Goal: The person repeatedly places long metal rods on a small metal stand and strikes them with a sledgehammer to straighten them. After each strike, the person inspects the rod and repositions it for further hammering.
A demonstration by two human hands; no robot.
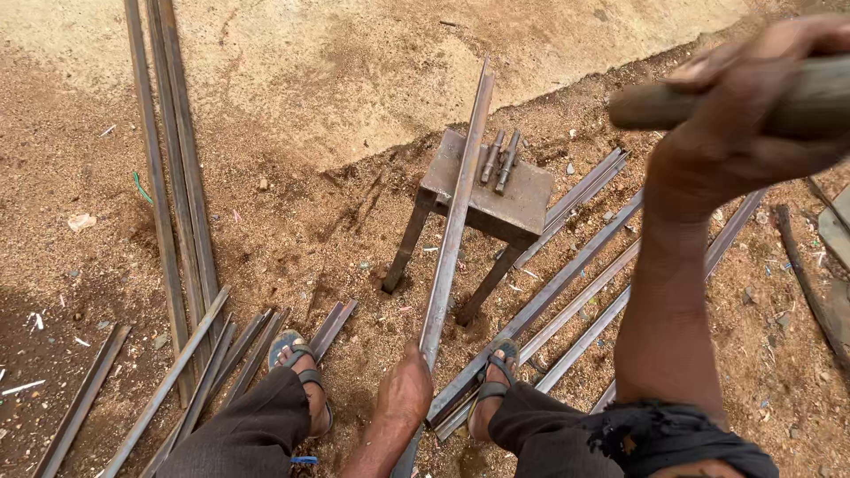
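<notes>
My left hand point(405, 389) grips the near end of a long rusty angle-iron bar point(456, 212). The bar runs away from me and lies across the top of a small steel block stand point(522, 199) with splayed legs. My right hand point(753, 106) is raised high at the upper right, closed around a wooden handle point(651, 104); the head of that tool is out of view. Two short metal punches point(500, 159) lie side by side on the stand, just right of the bar.
Sandy ground. Long angle-iron bars point(168, 177) lie at the left, shorter ones point(212, 363) near my left foot, more point(575, 292) fan out to the right under the stand. My sandalled feet point(301, 363) flank the held bar. A dark stick point(810, 283) lies far right.
</notes>
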